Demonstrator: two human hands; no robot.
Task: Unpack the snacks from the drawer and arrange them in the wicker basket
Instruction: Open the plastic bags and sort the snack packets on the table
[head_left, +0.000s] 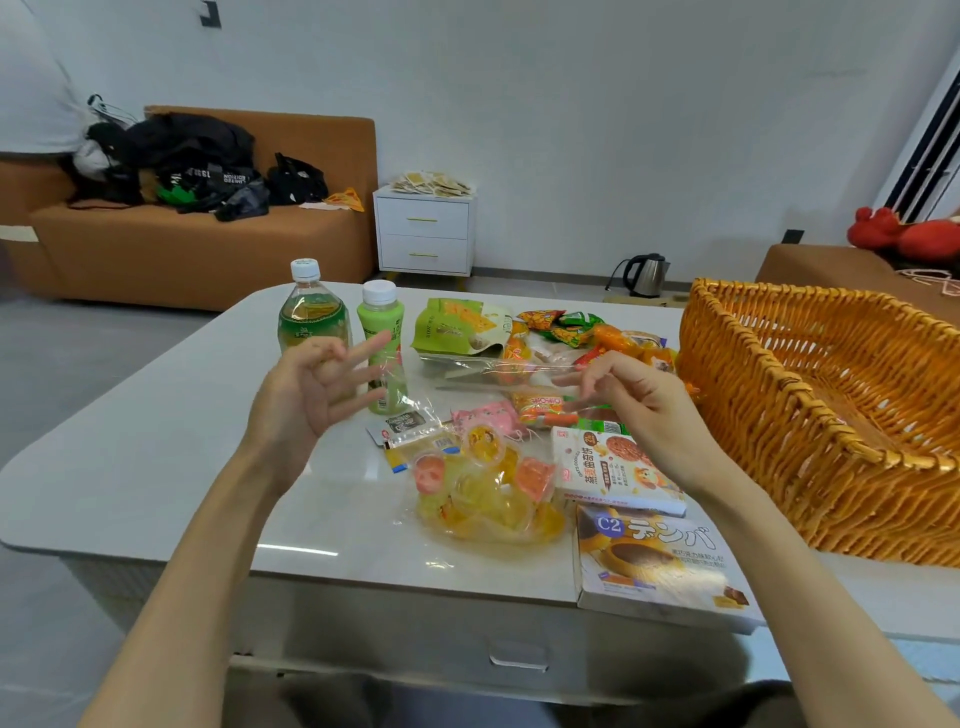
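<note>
A thin clear plastic bag (467, 366) is held stretched between the left hand (306, 400), fingers splayed, and the right hand (639, 410), fingers curled. Colourful packeted snacks (613, 467) are spread under both hands on the glossy white counter (156, 467). The orange wicker basket (769, 415) stands right of the right hand. Farther off, an orange fabric sofa (208, 249) and a white two-drawer cabinet (423, 234) are seen.

Colourful snacks (535, 405) lie spread just left of the orange wicker basket (753, 405)

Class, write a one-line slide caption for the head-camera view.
The left hand and right hand handle a clear plastic bag above packaged snacks beside an orange wicker basket.
</note>
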